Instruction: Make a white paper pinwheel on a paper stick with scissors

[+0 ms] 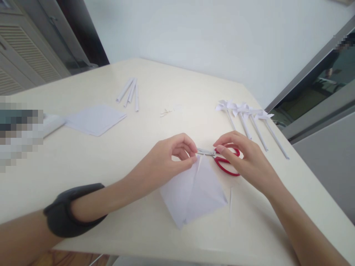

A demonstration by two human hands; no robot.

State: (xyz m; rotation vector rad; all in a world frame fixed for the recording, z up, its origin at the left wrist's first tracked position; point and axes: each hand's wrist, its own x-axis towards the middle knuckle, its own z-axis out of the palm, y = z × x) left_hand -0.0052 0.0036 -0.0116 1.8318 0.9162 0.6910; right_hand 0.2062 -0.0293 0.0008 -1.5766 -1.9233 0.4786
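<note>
A folded white paper square [194,194] lies on the cream table [83,162] in front of me. My left hand [169,157] pinches its top corner between thumb and fingers. My right hand [245,159] holds red-handled scissors [224,160], fingers through the loops. The blades point left and meet the paper's corner right at my left fingertips. A thin white paper strip [230,201] lies just right of the sheet.
Several finished white paper pinwheels [249,118] lie at the right, near the table edge. A stack of white paper squares [95,119] and several rolled paper sticks [130,92] sit at the far left. Small paper scraps [166,112] lie mid-table.
</note>
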